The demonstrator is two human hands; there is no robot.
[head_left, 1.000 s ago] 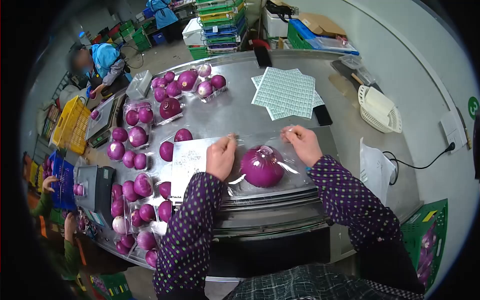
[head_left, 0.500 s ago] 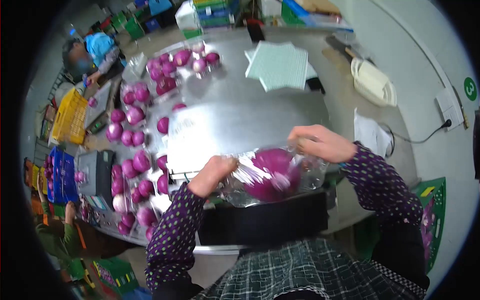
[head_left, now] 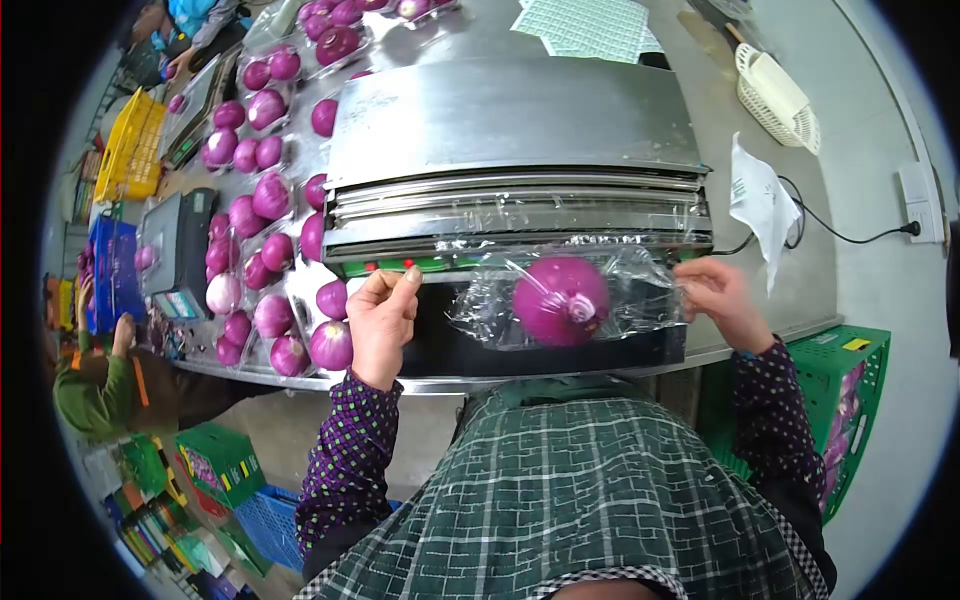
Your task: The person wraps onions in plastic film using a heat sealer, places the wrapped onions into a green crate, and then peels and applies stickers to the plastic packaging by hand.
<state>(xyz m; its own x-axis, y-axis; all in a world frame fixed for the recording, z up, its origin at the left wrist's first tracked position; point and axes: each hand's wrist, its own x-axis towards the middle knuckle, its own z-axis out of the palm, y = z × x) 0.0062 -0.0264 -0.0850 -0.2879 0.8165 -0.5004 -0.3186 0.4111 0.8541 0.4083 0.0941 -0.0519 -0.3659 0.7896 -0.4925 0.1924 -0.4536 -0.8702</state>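
Observation:
A large purple onion [head_left: 560, 300] rests on the black front plate [head_left: 440, 345] of a metal wrapping machine [head_left: 520, 110]. Clear plastic film [head_left: 640, 295] lies crumpled around the onion and spreads to both sides. At the film's right end, my right hand [head_left: 718, 300] pinches its edge between thumb and fingers. My left hand [head_left: 380, 325] is raised left of the film, thumb and fingertips pressed together. A gap shows between this hand and the visible film; whether a thin strand is in the pinch cannot be made out.
Many wrapped onions [head_left: 270, 195] cover the table's left side. Pale green sheets [head_left: 590, 25] and a white basket [head_left: 775, 100] lie at the back. A green crate [head_left: 850, 350] stands at right. Co-workers, one in a green sleeve [head_left: 110, 385], are at left.
The onion and film, held up between both hands before, now sit lower on the black plate. My hands have spread apart, and the left no longer grips the bunched film. The view has tilted down.

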